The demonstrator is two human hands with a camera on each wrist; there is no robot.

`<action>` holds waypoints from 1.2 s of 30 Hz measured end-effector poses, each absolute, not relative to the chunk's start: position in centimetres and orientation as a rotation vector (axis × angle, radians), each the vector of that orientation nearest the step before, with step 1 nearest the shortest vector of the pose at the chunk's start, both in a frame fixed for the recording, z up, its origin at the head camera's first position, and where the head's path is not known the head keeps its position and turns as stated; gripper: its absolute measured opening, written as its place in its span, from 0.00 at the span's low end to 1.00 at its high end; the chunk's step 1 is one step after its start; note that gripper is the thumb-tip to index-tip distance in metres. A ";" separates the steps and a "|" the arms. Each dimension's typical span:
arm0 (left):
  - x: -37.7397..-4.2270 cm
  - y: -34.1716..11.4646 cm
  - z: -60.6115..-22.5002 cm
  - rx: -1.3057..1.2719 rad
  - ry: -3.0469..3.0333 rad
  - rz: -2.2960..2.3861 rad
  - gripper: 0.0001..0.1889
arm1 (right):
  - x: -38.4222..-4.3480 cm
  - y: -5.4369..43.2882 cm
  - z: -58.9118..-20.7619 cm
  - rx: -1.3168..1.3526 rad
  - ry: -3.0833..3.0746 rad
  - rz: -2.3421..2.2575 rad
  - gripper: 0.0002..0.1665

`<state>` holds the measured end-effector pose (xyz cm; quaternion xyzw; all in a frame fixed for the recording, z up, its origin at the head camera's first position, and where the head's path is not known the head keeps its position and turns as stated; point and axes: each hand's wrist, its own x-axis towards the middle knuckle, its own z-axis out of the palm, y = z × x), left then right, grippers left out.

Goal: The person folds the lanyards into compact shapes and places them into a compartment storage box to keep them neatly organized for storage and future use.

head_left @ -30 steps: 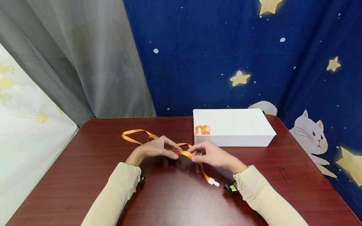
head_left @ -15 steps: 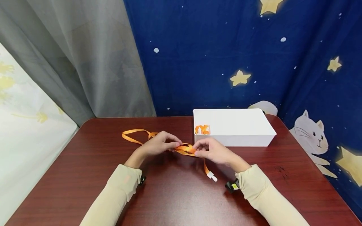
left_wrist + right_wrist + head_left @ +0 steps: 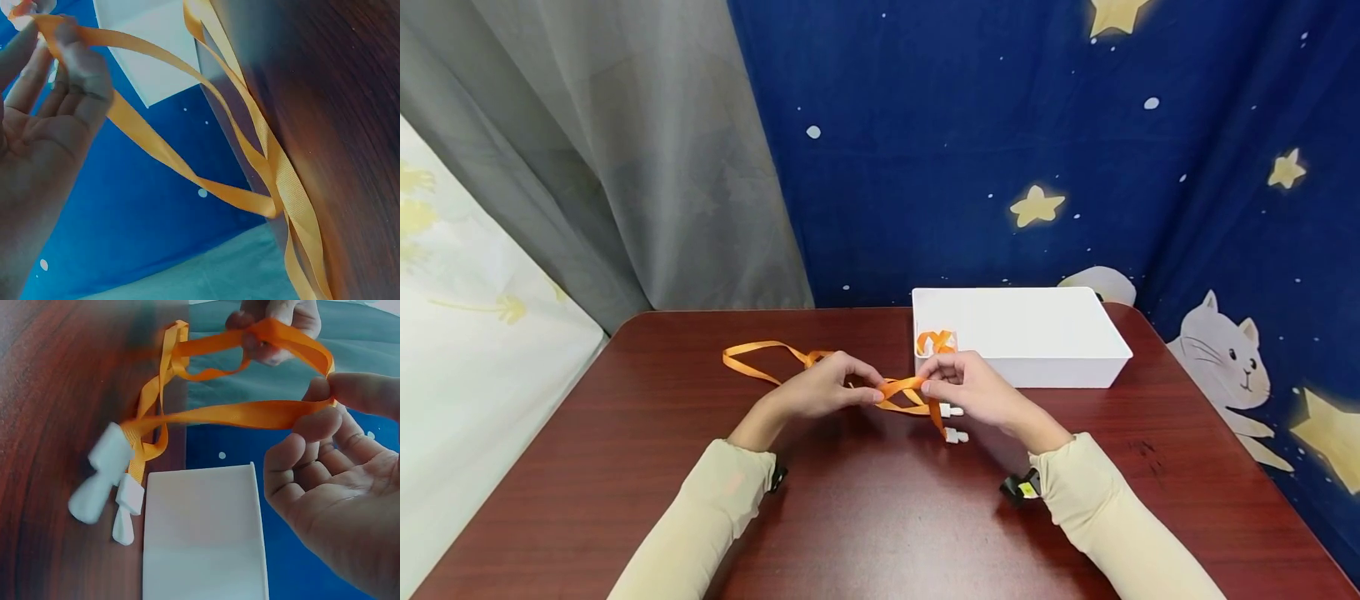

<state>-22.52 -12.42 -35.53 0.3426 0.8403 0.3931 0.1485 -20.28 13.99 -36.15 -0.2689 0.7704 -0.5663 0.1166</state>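
Note:
Over the middle of the table, my left hand (image 3: 820, 387) and right hand (image 3: 976, 393) each pinch an orange ribbon lanyard (image 3: 904, 385) between thumb and fingers. A short stretch of strap spans the gap between them. Its long loop (image 3: 748, 372) trails over the tabletop to the left. Two white plastic clips (image 3: 130, 494) hang or lie at the strap ends, below my right hand. In the left wrist view, several strands of the lanyard (image 3: 287, 181) run along the wood. The right wrist view shows the strap (image 3: 250, 414) held at my right fingertips.
Just behind my right hand stands a shallow white box (image 3: 1026, 373). Orange ribbon with white bits (image 3: 937, 342) lies in its left front corner. The dark red wooden table (image 3: 865, 525) ends at a back edge before grey and blue curtains (image 3: 925, 167).
My right hand has risen slightly, moving right. The strap between the hands has opened into loops. The hanging clip has moved up and left, and a second clip now shows.

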 end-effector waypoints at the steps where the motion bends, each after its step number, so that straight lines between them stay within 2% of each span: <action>1: -22.4 -12.4 -35.5 0.983 2.414 1.130 0.08 | -20.3 14.0 -36.1 -0.777 2.256 -1.673 0.08; 14: -22.0 -11.7 -35.1 1.010 2.347 1.245 0.06 | -20.1 14.2 -34.8 -0.773 2.255 -1.770 0.11; 23: -22.0 -11.1 -35.0 0.959 2.121 1.421 0.18 | -20.3 14.1 -34.4 -0.739 2.335 -1.792 0.11; 30: -21.5 -10.4 -34.4 1.063 2.215 1.378 0.08 | -20.4 13.7 -33.9 -0.772 2.366 -1.855 0.10; 36: -20.7 -9.8 -33.7 1.086 2.243 1.405 0.06 | -20.4 13.4 -33.3 -0.777 2.386 -1.881 0.11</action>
